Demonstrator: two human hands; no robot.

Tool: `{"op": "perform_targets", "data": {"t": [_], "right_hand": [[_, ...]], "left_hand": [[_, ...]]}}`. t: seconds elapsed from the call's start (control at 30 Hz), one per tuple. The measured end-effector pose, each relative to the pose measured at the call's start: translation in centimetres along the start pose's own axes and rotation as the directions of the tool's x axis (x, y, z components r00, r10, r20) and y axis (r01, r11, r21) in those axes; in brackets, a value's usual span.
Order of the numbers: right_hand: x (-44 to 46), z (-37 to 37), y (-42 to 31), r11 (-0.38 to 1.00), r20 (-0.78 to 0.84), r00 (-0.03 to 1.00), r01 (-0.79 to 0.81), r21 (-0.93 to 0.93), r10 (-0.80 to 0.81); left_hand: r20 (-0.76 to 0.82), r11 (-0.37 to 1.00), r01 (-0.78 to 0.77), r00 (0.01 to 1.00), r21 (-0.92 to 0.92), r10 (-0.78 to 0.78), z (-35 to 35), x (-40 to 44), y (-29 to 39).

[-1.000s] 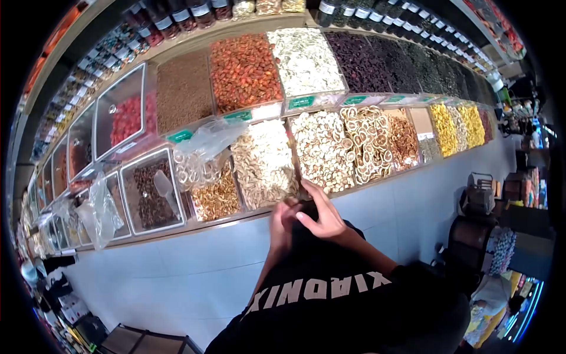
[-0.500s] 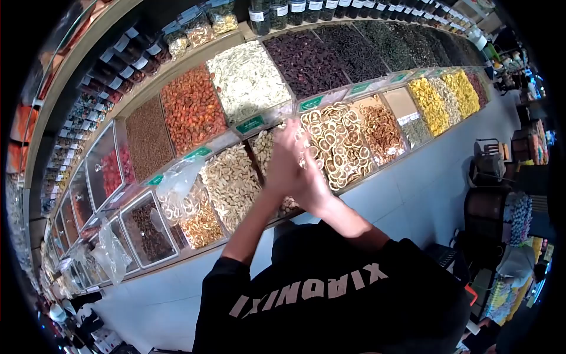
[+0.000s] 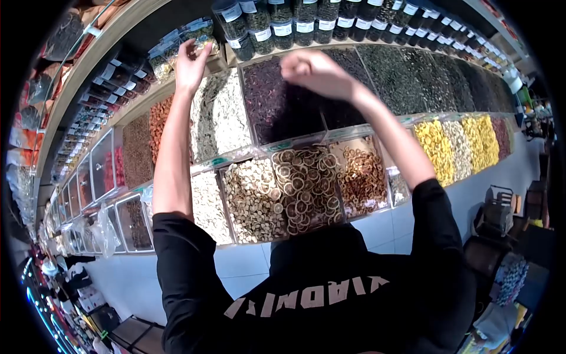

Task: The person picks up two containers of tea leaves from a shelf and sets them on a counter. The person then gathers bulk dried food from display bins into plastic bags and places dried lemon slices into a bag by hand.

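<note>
My left hand (image 3: 191,69) is raised at the back of the display, in front of small packed bags (image 3: 187,36) on the ledge. Its thumb and fingers are spread, and nothing shows between them. My right hand (image 3: 321,74) hovers above a bin of dark purple dried petals (image 3: 271,97), casting a shadow there. Its fingers are curled in, with nothing visible in them. Under my left forearm lie bins of orange-red dried fruit (image 3: 160,121) and pale white slices (image 3: 230,112).
Labelled jars (image 3: 283,32) line the back shelf. Nearer me are bins of ringed dried slices (image 3: 303,194), brown pieces (image 3: 361,177) and yellow flowers (image 3: 433,147). Lidded clear boxes (image 3: 132,218) and a plastic bag (image 3: 105,233) stand left. A chair (image 3: 495,212) stands at right.
My hands, pressed together before, have separated and reached forward: the left toward the bags on the ledge, the right over the dark petals. The view has shifted as well.
</note>
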State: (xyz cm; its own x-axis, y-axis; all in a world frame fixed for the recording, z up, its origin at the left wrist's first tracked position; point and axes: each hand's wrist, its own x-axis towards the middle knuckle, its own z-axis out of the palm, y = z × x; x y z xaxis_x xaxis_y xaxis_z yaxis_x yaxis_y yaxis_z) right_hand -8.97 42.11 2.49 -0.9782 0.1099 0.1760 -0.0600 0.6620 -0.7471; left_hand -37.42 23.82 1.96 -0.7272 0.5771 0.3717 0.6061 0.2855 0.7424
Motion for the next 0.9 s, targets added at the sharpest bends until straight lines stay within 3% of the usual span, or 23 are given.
{"op": "perform_targets", "data": {"t": [0.03, 0.07, 0.1, 0.13, 0.17, 0.2, 0.23, 0.3, 0.33, 0.4, 0.43, 0.47, 0.53, 0.57, 0.67, 0.7, 0.73, 0.8, 0.83, 0.87, 0.9], "right_hand": [[2.5, -1.2, 0.3, 0.998, -0.201, 0.978, 0.049, -0.032, -0.054], [7.0, -3.0, 1.6, 0.987, -0.175, 0.982, 0.049, -0.156, -0.076], [10.7, -4.0, 2.3, 0.931, -0.290, 0.938, 0.076, -0.358, -0.188], [14.6, -5.6, 3.1, 0.879, -0.295, 0.935, 0.035, -0.476, -0.197], [16.8, -7.8, 2.3, 0.938, -0.175, 0.973, 0.086, -0.336, -0.152], [19.8, -7.6, 3.4, 0.751, -0.299, 0.954, -0.185, -0.633, -0.017], [20.0, -8.6, 1.9, 0.769, -0.171, 0.984, -0.153, -0.621, 0.057], [18.9, -10.3, -3.3, 0.835, 0.029, 0.994, -0.070, -0.546, 0.103], [19.5, -9.9, -3.8, 0.835, -0.028, 0.993, -0.111, -0.539, 0.114], [21.8, -9.3, -1.7, 0.767, -0.002, 0.962, -0.219, -0.603, 0.274], [23.2, -8.7, 1.2, 0.797, -0.016, 0.990, -0.120, -0.592, 0.137], [21.7, -8.9, -2.8, 0.813, 0.037, 0.927, -0.308, -0.494, 0.374], [22.8, -7.6, -1.7, 0.848, -0.044, 0.948, -0.303, -0.434, 0.316], [23.3, -7.1, -1.5, 0.863, -0.081, 0.954, -0.296, -0.410, 0.289], [24.4, -6.8, -1.6, 0.865, -0.114, 0.918, -0.397, -0.307, 0.381], [25.6, -6.3, 2.3, 0.864, -0.296, 0.950, -0.061, -0.500, -0.104], [26.3, -6.5, 3.1, 0.816, -0.438, 0.883, -0.121, -0.565, -0.172], [24.8, -7.5, 4.3, 0.591, -0.525, 0.703, -0.183, -0.786, -0.480], [24.0, -8.1, 4.1, 0.616, -0.535, 0.764, -0.235, -0.752, -0.361], [22.7, -8.5, 3.5, 0.632, -0.539, 0.811, -0.298, -0.715, -0.227], [22.7, -9.0, 5.6, 0.397, -0.443, 0.808, -0.286, -0.872, -0.389]], "left_hand": [[-0.038, 1.000, 0.011, 0.999, -0.005, -0.011, 0.6, 1.9, -0.3], [-0.076, 1.000, 0.021, 0.997, -0.013, -0.022, 1.1, 3.7, -0.7], [-0.051, 0.996, 0.084, 0.995, -0.027, -0.085, 1.3, 5.5, -0.8], [0.065, 0.989, 0.139, 0.989, -0.048, -0.136, 1.2, 7.3, -0.7], [0.179, 0.979, 0.198, 0.966, -0.055, -0.185, 1.2, 9.1, -0.7], [0.261, 0.964, 0.261, 0.936, -0.057, -0.237, 1.6, 9.7, -0.4], [0.340, 0.945, 0.322, 0.895, -0.049, -0.287, 2.1, 10.3, 0.0], [0.319, 0.961, 0.269, 0.907, 0.061, -0.274, 3.3, 9.3, 2.3], [0.378, 0.952, 0.267, 0.874, 0.153, -0.306, 3.2, 9.4, 3.4], [0.434, 0.977, 0.210, 0.876, 0.046, -0.209, 5.2, 10.5, 1.1], [0.468, 0.967, 0.256, 0.853, 0.008, -0.230, 5.3, 10.5, 1.3], [0.326, 0.970, 0.242, 0.915, 0.026, -0.238, 6.2, 10.8, -0.1], [0.112, 0.939, -0.119, 0.980, -0.324, 0.163, 7.5, 9.8, 0.2], [0.164, 0.986, 0.149, 0.977, -0.074, -0.135, 7.0, 9.4, 1.1], [0.195, 0.939, 0.168, 0.974, -0.299, -0.112, 7.7, 9.7, -1.0], [0.253, 0.924, 0.315, 0.932, -0.216, -0.259, 7.9, 10.1, -1.6], [0.252, 0.936, 0.301, 0.935, -0.184, -0.251, 8.0, 10.3, -1.7], [0.239, 0.953, 0.275, 0.941, -0.124, -0.240, 7.7, 10.1, -1.4], [0.255, 0.955, 0.297, 0.923, 0.009, -0.290, 7.3, 10.2, -0.8], [0.218, 0.961, 0.179, 0.967, -0.210, -0.132, 7.5, 9.7, -0.8], [0.234, 0.958, 0.267, 0.943, -0.102, -0.238, 7.4, 9.7, -0.7]]}}
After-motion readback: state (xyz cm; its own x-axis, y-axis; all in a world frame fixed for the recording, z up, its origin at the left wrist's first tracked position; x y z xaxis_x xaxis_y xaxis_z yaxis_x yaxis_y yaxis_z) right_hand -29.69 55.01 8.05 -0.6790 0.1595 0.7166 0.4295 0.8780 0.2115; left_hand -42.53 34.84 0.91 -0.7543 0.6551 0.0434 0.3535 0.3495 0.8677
